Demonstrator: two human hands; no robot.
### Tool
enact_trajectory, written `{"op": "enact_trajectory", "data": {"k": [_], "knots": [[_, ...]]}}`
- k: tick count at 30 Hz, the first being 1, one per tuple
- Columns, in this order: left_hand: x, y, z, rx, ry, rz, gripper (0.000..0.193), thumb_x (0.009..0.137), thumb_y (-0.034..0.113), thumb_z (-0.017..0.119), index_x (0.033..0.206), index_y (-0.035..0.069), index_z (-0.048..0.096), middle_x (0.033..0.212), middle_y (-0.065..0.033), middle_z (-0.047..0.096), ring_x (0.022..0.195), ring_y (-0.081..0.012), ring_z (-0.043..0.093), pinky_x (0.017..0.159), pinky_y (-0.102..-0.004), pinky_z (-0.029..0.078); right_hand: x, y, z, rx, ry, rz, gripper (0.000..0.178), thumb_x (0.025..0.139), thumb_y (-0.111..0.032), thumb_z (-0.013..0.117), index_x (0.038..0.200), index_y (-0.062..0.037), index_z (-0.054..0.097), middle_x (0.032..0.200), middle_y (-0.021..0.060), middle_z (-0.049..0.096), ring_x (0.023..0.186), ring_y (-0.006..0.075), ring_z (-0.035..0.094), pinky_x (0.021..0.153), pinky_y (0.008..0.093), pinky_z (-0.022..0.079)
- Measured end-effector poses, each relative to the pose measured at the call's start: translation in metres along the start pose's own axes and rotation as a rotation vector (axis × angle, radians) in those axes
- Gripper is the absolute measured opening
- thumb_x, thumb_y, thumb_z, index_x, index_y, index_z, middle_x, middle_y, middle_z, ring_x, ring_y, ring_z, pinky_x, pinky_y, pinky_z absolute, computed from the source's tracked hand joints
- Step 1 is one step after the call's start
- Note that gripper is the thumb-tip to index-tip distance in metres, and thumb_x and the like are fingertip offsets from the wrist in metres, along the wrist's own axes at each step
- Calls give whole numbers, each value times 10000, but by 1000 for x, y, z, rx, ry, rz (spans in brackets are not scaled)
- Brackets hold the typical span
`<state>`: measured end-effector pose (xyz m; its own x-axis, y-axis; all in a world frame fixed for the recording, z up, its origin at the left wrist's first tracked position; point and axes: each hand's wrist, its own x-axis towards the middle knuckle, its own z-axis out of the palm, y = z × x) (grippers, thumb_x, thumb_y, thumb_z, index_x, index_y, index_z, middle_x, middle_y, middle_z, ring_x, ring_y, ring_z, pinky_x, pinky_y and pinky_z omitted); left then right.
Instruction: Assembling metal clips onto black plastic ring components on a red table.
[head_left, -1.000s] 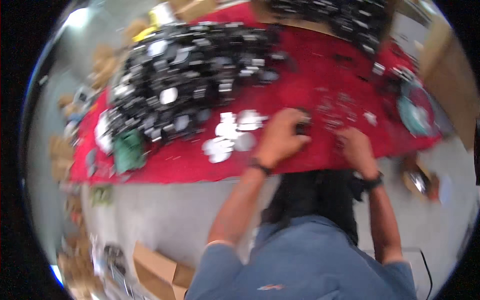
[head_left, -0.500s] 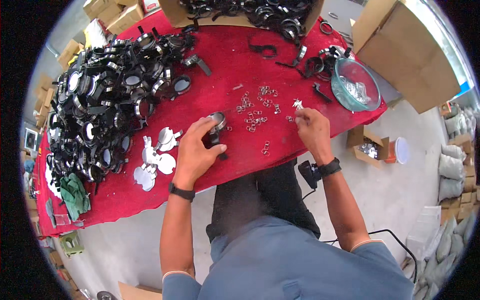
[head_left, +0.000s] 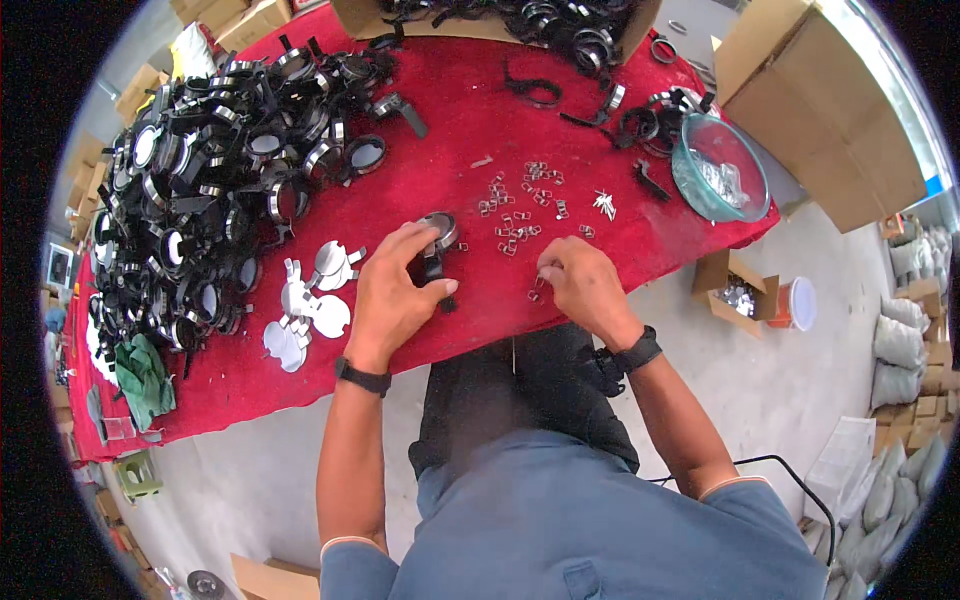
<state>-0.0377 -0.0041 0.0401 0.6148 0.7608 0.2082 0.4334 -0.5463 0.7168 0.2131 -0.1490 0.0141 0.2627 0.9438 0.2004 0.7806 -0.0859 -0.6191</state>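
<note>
The left hand (head_left: 396, 297) makes a wide curve, its fingers against a round metal-rimmed piece (head_left: 440, 228) and its thumb by the black strap, so the piece is loosely held between them on the table. The right hand (head_left: 588, 287) has its fingertips bunched low over the cloth, close to a few small metal clips (head_left: 535, 292) — how tightly they close, and whether anything is pinched there, I can't tell from here.

Between and beyond the two hands lie more clips (head_left: 516, 232), scattered in loose clusters, with a little pile of white slivers (head_left: 605, 206) to their right. Left of the left hand, flat white discs (head_left: 331, 316) overlap one another. Past those rises a big heap of black-strapped round pieces (head_left: 240, 150), a crumpled green cloth (head_left: 143, 380) at its near end.

All of it sits on a red tablecloth (head_left: 450, 120). At the right end stands a teal see-through bowl (head_left: 692, 190) with clear plastic inside; a cardboard box (head_left: 352, 18) of similar black pieces is at the far edge. On the floor to the right — a small open carton (head_left: 735, 318) beside a white-lidded tub (head_left: 802, 303).
</note>
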Motion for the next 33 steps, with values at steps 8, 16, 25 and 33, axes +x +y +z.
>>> {"op": "enact_trajectory", "data": {"k": [8, 16, 25, 33], "knots": [[0, 5, -1, 37, -10, -13, 699, 701, 106, 933, 1364, 55, 718, 1480, -208, 640, 1402, -363, 596, 1201, -430, 464, 23, 21, -3, 51, 204, -199, 206, 953, -43, 661, 1153, -55, 707, 975, 192, 702, 937, 403, 691, 819, 491, 560], [-1, 3, 0, 22, 5, 0, 685, 704, 108, 929, 1355, 60, 720, 1461, -195, 654, 1388, -355, 609, 1193, -424, 474, 12, 6, -2, -86, 191, 150, 230, 902, -185, 790, 1078, -38, 777, 991, 181, 737, 903, 351, 730, 801, 454, 571], [-3, 8, 4, 29, 59, -1, 669, 721, 149, 934, 1344, 45, 710, 1428, -207, 675, 1360, -362, 628, 1182, -430, 483, 17, -11, 17, -60, 309, 29, 75, 946, -99, 709, 1013, -68, 700, 901, 167, 669, 862, 412, 679, 769, 520, 548], [-1, 4, 8, 104, 48, 85, 658, 749, 180, 924, 1354, 43, 706, 1444, -204, 666, 1372, -376, 610, 1193, -455, 469, 34, -48, 37, 224, 162, -154, 196, 900, 36, 661, 1037, -36, 781, 895, 146, 691, 835, 342, 703, 755, 444, 575]]}}
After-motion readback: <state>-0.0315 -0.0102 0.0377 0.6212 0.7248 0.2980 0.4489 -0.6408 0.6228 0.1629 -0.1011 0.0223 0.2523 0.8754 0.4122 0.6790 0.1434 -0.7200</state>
